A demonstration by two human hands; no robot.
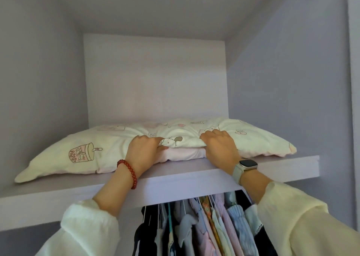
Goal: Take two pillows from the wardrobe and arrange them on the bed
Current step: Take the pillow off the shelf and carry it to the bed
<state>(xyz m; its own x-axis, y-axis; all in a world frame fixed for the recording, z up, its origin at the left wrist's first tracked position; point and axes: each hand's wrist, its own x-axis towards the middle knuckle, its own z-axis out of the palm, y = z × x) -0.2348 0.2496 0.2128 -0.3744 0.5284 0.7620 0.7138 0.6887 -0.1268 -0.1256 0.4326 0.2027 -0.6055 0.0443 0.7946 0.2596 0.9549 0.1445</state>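
- Head view, wardrobe top shelf (pixel 194 170): pale lilac board, front edge facing the wearer; hanging clothes (pixel 204 226) on the rail beneath.
- Upper pillow (pixel 120 144): cream cover printed with cartoon animals and a bubble-tea cup; soft, flattish, lying lengthwise across the shelf, corners drooping to the board at both ends.
- Lower pillow (pixel 185 154): only a pale pink edge shows, under the upper one near the middle front; whether it is a second pillow or a folded layer cannot be told for certain.
- Left hand (pixel 144 150): fingers curled over the upper pillow's front edge, thumb tucked below, pinching the fabric. Red bead bracelet (pixel 127 173) at the wrist.
- Right hand (pixel 220 148): fingers closed over the same edge, bunching the cover. Watch (pixel 246 167) on the wrist.
- Step in hand, as judged: drawing the pillows forward off the shelf.
- Handling advice: get the fingers under the pink layer as well, so both come together; grip filling, not just cover; pull level and evenly with both hands, so the limp ends do not drag or fold.
- Bed: not in view.
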